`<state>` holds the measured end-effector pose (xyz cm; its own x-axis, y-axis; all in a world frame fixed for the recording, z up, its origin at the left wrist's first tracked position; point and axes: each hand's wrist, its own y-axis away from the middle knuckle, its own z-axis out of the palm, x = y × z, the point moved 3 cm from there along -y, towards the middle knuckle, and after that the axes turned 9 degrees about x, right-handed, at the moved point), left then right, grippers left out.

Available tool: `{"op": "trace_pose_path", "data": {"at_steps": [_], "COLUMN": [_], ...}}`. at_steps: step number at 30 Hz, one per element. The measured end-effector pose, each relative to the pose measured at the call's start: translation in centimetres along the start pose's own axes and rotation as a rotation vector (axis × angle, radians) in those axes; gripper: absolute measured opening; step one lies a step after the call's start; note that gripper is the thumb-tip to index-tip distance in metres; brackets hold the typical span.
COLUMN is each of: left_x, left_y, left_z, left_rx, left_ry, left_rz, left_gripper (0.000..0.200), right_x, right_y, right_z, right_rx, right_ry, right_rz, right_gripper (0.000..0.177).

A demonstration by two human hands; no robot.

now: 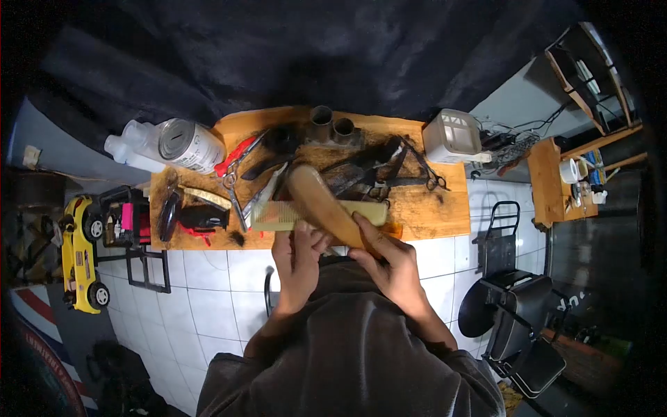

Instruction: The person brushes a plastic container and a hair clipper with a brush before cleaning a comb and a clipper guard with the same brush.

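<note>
Fingers of my left hand (300,260) are closed on a pale yellow-green comb (276,216) near the table's front edge. The comb extends to the right behind a wooden-backed brush (319,198). My right hand (389,260) grips the lower right end of this brush, which slants up to the left across the comb. Both hands are close together in front of the wooden table (445,215). Behind them lie scissors (434,182), dark tools and a red-handled tool (236,156).
A can (198,149) and clear bottles (132,144) stand at the table's left end. Metal cups (321,121) are at the back. On the right is a clear plastic container (451,137), with black chairs (524,313) beyond on the tiled floor.
</note>
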<state>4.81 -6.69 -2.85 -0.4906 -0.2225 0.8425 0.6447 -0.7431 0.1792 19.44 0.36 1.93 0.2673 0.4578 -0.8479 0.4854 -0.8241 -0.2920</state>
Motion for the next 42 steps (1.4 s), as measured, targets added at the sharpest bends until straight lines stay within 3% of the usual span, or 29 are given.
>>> {"op": "trace_pose_path", "data": {"at_steps": [3,6,7,10,12,13,14,16,19,22,26,27,30,31,32,34,35,38,39,42], "left_x": [-0.3,-0.8,-1.2,-1.7,-2.2,-2.5,-2.8,-3.3,-4.4,-5.6,-5.3,-5.2,-5.3,-5.6,-5.7,-5.5,-5.1,-4.1,-4.4,-4.8], "left_y": [0.5,1.1,1.1,0.3,-0.1,-0.1,0.0,0.0,0.1,0.8,1.5,1.3,0.3,0.0,-0.2,-0.6,-0.4,-0.6,-1.0,-1.2], "left_z": [1.8,3.1,3.4,3.9,4.9,5.6,6.2,7.3,8.7,9.4,8.4,8.4,9.1,8.9,8.5,8.1,8.6,9.9,10.1,10.1], "left_rx": [-0.118,-0.130,-0.101,0.017,0.087,0.114,0.142,0.165,0.171,0.170,0.309,0.314,0.359,0.346,0.339,0.326,0.256,0.235,0.265,0.187], "left_ry": [-0.047,-0.043,-0.003,0.006,-0.001,0.006,0.012,0.021,0.033,0.038,0.054,0.025,0.055,0.067,0.003,-0.118,-0.001,-0.057,-0.105,-0.194], "left_rz": [0.003,0.026,0.017,-0.011,-0.001,0.022,0.044,0.070,0.089,0.129,0.156,0.196,0.151,0.147,0.151,0.159,0.152,0.139,0.131,0.075], "left_gripper": [0.028,0.028,0.028,0.027,0.025,0.024,0.023,0.022,0.020,0.021,0.023,0.024,0.024,0.023,0.023,0.022,0.023,0.026,0.030,0.033], "right_x": [0.7,3.0,3.6,3.7,4.5,4.1,3.8,5.1,7.8,10.3,13.2,13.4,12.5,12.6,11.8,9.6,9.4,11.6,11.2,13.4], "right_y": [-1.6,-2.7,-3.0,-2.0,-0.4,-0.2,-0.1,0.0,-0.5,-0.6,-1.7,-1.8,-1.9,-1.6,-1.7,-2.3,-2.6,-3.4,-3.9,-4.5], "right_z": [-1.7,-4.1,-4.9,-7.8,-8.6,-8.6,-8.5,-8.2,-9.7,-10.9,-13.6,-14.1,-14.6,-14.5,-14.6,-13.6,-13.2,-13.6,-14.2,-14.8], "right_rx": [0.180,0.298,0.356,0.246,-0.045,-0.085,-0.166,-0.079,-0.157,0.044,0.094,0.090,0.032,-0.096,-0.259,-0.373,-0.364,-0.348,-0.281,-0.110], "right_ry": [0.207,0.173,0.085,0.013,-0.056,0.016,-0.029,0.014,0.005,0.127,0.165,0.038,-0.156,-0.167,-0.120,-0.142,-0.047,-0.127,0.026,0.073], "right_rz": [-0.072,0.176,0.119,0.171,0.177,-0.001,0.000,-0.038,0.121,-0.052,0.149,0.218,0.226,0.188,0.069,-0.100,-0.090,0.004,-0.122,0.113], "right_gripper": [0.053,0.050,0.048,0.048,0.048,0.048,0.050,0.051,0.055,0.052,0.052,0.050,0.047,0.044,0.043,0.044,0.046,0.046,0.048,0.047]}}
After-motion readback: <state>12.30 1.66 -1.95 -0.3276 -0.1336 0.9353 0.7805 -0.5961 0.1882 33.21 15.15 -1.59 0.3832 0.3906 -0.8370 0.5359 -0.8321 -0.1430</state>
